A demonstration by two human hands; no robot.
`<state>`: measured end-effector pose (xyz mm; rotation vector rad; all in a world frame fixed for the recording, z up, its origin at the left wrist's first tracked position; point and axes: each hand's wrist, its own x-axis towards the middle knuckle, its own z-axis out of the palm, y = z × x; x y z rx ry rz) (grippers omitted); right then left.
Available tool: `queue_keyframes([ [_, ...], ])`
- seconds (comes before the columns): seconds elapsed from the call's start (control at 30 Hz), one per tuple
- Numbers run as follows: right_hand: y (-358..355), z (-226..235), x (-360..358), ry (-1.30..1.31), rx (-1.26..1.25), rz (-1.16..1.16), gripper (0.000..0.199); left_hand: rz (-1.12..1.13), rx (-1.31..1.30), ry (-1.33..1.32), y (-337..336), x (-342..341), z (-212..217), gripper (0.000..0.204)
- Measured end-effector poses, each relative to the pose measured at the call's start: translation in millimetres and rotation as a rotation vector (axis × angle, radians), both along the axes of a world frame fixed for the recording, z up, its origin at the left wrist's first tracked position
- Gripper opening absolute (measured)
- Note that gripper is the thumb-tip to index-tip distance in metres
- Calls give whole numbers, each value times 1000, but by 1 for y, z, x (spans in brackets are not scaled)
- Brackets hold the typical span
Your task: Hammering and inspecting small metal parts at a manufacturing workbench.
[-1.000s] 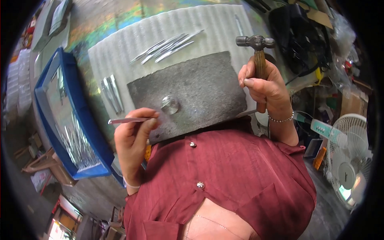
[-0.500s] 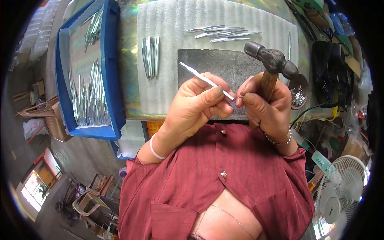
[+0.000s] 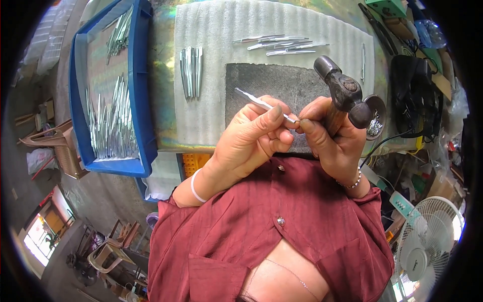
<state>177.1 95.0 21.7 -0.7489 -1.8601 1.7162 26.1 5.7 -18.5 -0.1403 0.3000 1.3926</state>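
Slim metal piece (image 3: 259,103) at frame centre, held between two hands.
We see the left hand (image 3: 254,130) clamping it between thumb and fingers; the right hand (image 3: 334,143) pinches what seems a thin pin (image 3: 297,121) at its lower-right end and also grips the hammer (image 3: 347,93); a second ago the hands were well apart, so both now work at one end; behind, the dark slab (image 3: 251,75); upper left, the blue tray (image 3: 141,95).

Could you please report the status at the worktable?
Left hand pinching slim metal strip. Right hand holding ball-peen hammer, close to strip's end. Hands partly cover dark slab.
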Motion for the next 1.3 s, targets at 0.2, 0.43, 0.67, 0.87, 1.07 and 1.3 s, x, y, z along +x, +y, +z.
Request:
queue_keyframes([
  [0.2,-5,3,-8,41,-8,-163,10,-13,-27,-51,1,2,2,14],
  [0.43,-3,-9,-8,18,398,-137,23,34,-70,-42,-1,5,2,12],
  [0.67,0,-13,-12,34,694,-70,27,134,-57,128,-4,4,2,12],
  [0.87,10,-8,2,116,-280,-80,39,186,-16,303,-11,-11,6,12],
  [1.07,14,-16,19,-15,-185,-111,35,208,19,737,-14,-18,0,11],
  [1.3,11,-29,24,-225,-226,-101,20,183,23,1213,-10,-8,2,9],
])
